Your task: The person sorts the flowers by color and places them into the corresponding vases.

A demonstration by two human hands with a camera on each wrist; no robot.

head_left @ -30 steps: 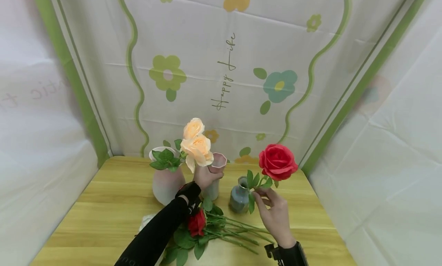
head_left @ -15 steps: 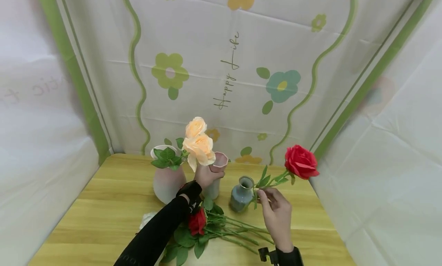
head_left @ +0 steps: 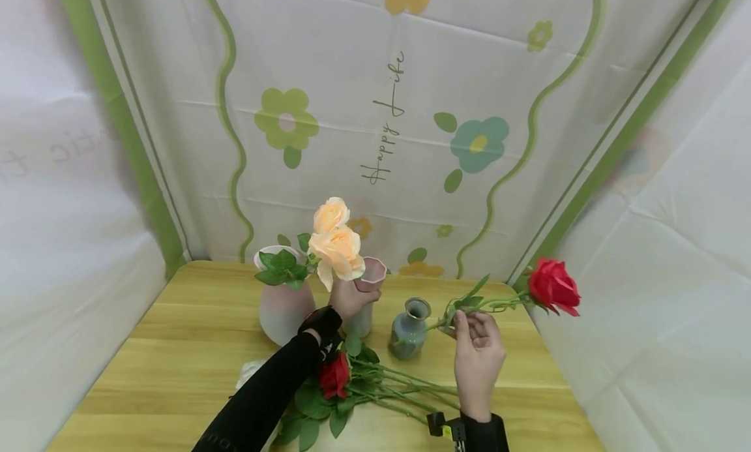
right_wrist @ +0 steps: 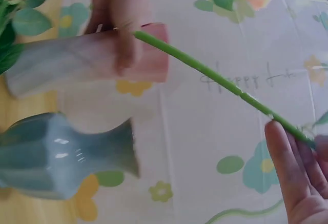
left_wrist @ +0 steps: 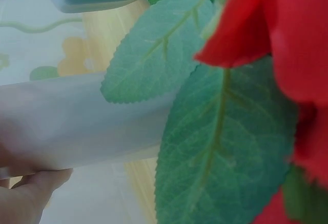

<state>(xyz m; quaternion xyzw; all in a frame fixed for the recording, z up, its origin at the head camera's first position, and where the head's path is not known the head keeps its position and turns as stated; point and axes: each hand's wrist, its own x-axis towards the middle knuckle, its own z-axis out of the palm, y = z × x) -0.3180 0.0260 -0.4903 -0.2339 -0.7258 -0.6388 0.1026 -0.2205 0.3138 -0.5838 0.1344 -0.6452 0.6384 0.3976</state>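
My left hand (head_left: 350,301) grips the upper part of a slim pink-and-grey vase (head_left: 360,323), which stands upright on the table. In my right hand (head_left: 480,357) a long-stemmed red rose (head_left: 553,286) is pinched by its stem, the bloom leaning out to the right. The right wrist view shows the bare green stem (right_wrist: 205,71) slanting from the right fingers, its lower end overlapping the left hand by the vase's mouth. Between the hands stands a small blue-grey vase (head_left: 409,333) with a narrow neck and nothing in its mouth.
A wide pink-and-white vase (head_left: 284,312) at the left holds peach roses (head_left: 337,250). Before the vases lies a bunch of flowers with a red rose (head_left: 334,377) and several green stems (head_left: 405,396). A white bloom-like shape (head_left: 249,372) shows beside the left sleeve. A printed curtain (head_left: 328,60) surrounds the table.
The red rose has swung to the right and tipped over sideways, its bloom moving away from the blue-grey vase. My right hand has shifted slightly right; the left has stayed on the slim vase.
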